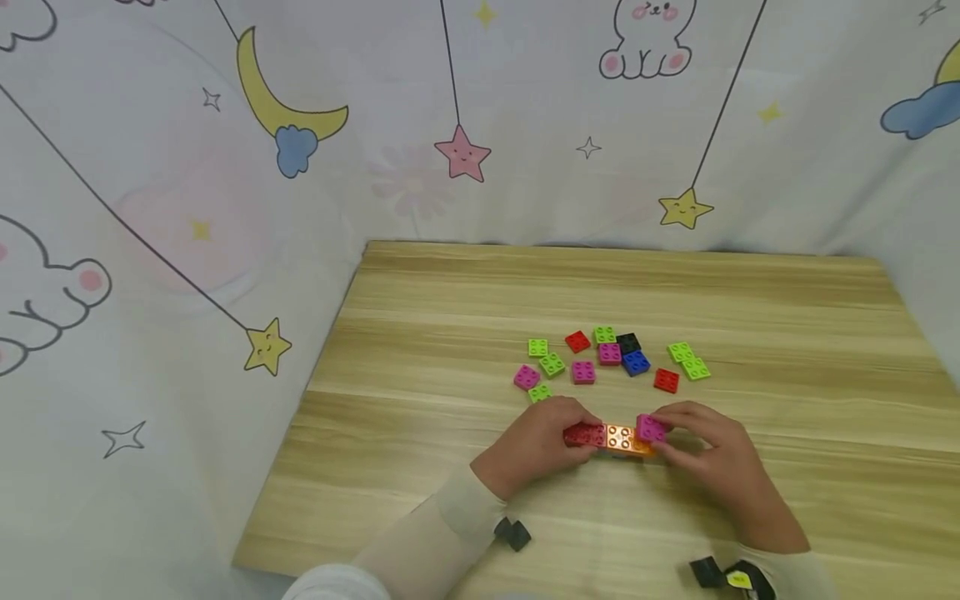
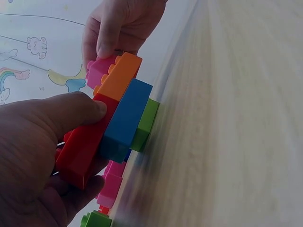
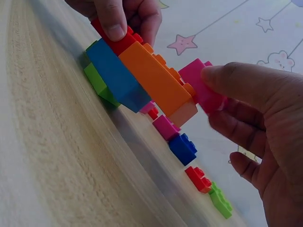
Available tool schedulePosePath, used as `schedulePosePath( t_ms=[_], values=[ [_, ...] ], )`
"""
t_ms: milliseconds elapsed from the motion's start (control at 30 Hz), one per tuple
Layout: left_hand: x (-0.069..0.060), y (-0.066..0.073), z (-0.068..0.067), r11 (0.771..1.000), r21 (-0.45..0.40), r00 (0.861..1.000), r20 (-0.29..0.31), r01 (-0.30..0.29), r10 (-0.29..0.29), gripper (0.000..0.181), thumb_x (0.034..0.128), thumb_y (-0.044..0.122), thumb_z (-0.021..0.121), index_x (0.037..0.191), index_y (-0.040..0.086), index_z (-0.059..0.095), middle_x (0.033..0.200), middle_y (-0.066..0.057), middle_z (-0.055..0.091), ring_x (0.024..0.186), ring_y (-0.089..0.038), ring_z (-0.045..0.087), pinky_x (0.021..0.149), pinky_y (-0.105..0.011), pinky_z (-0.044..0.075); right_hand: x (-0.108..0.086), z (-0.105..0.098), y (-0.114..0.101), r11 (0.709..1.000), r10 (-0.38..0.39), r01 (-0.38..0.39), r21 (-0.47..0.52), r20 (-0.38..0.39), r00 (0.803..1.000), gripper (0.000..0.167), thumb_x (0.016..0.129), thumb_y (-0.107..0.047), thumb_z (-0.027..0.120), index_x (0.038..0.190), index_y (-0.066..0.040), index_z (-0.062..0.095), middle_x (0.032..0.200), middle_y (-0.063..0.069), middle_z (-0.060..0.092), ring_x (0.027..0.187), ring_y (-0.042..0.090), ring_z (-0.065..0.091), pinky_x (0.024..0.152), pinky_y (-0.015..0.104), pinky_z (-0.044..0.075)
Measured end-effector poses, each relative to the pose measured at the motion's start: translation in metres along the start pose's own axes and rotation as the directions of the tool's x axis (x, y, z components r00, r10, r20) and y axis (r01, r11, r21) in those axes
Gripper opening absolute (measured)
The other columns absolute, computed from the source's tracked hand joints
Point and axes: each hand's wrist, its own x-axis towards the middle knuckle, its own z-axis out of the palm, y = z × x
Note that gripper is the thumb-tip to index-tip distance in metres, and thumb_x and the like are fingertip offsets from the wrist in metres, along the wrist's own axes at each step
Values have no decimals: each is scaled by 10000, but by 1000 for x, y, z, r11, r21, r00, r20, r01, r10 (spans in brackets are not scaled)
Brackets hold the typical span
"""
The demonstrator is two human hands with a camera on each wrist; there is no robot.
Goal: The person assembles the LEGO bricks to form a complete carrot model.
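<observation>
My left hand [image 1: 538, 440] grips the red brick [image 2: 87, 146] at one end of a small brick build. Beside the red brick on the same layer is an orange brick [image 3: 154, 75]. Beneath the two lies a blue brick [image 2: 128, 116], and under that a lime green brick [image 2: 146, 124]. Between thumb and fingers, my right hand [image 1: 716, 446] pinches a pink brick [image 1: 649, 427] at the orange brick's far end, against its studs. Whether the pink brick is pressed fully down I cannot tell. Fingers cover part of the red brick.
Loose bricks lie beyond the hands on the wooden table [image 1: 420, 317]: several lime green and pink ones, two red bricks [image 1: 666, 381], a dark blue brick [image 1: 636, 362] and a black brick [image 1: 628, 342]. A patterned white curtain [image 1: 555, 200] hangs behind the table.
</observation>
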Motion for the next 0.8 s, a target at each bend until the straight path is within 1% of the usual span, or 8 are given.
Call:
schedulePosePath(
  t_ms=[100, 200, 333, 533, 600, 700, 767, 800],
  values=[
    [0, 0, 0, 1000, -3, 1000, 0, 2, -2, 299, 903, 279, 829, 1165, 154, 758, 1064, 114, 700, 915, 22, 559, 825, -84, 455, -1, -3, -1, 1000, -2, 2, 15, -7, 1000, 450, 691, 63, 922, 1050, -177, 798, 1070, -68, 741, 964, 19, 661, 891, 109, 474],
    [1, 1, 0, 1000, -8, 1000, 3, 6, -6, 298, 905, 279, 827, 1166, 152, 759, 1066, 108, 706, 914, 22, 562, 829, -97, 464, -1, -4, -1, 999, -22, 21, 33, 22, 1000, 458, 690, 91, 908, 1049, -171, 798, 1062, -73, 736, 936, 33, 671, 864, 118, 495],
    [1, 1, 0, 1000, -10, 1000, 7, 13, -13, 298, 908, 282, 825, 1169, 155, 759, 1064, 115, 704, 908, 31, 556, 827, -90, 460, -1, -3, 0, 999, -33, 30, 41, 66, 997, 466, 689, 105, 901, 1057, -164, 803, 1073, -76, 737, 972, 37, 683, 900, 101, 480],
    [1, 1, 0, 1000, -8, 1000, 7, 11, -10, 296, 908, 279, 825, 1168, 154, 758, 1067, 111, 706, 913, 31, 559, 826, -86, 457, -2, -1, -1, 999, -10, 8, 37, 69, 998, 439, 740, 77, 881, 1071, -200, 799, 1102, -75, 737, 1042, 30, 663, 951, 96, 446],
    [1, 2, -1, 1000, -11, 1000, 10, 13, -13, 296, 910, 278, 823, 1170, 152, 758, 1072, 106, 708, 923, 26, 567, 835, -95, 463, -2, 2, -2, 999, 21, -23, 40, 59, 998, 392, 783, 54, 860, 1059, -217, 798, 1106, -59, 742, 1058, 28, 657, 962, 99, 437],
    [1, 2, -1, 1000, -13, 1000, 15, 17, -17, 298, 911, 276, 822, 1173, 149, 757, 1079, 100, 710, 934, 18, 576, 846, -103, 468, -2, 8, -5, 987, 144, -147, 66, 44, 989, 253, 861, -23, 828, 1002, -230, 796, 1116, -26, 745, 1062, -1, 643, 918, 113, 472],
    [1, 2, -2, 1000, -11, 1000, 15, 16, -16, 299, 912, 280, 822, 1173, 149, 757, 1080, 98, 711, 936, 18, 577, 847, -103, 468, -1, 12, -8, 960, 255, -259, 106, 46, 966, 123, 907, -97, 808, 968, -202, 786, 1140, 8, 740, 1084, -5, 629, 893, 159, 520],
    [1, 3, -2, 1000, -10, 1000, 14, 15, -15, 300, 911, 280, 822, 1173, 147, 758, 1080, 95, 712, 935, 16, 578, 848, -103, 468, 0, 14, -10, 940, 314, -319, 118, 54, 948, 57, 927, -150, 797, 967, -185, 778, 1164, 16, 733, 1111, -8, 615, 895, 186, 536]
  ],
)
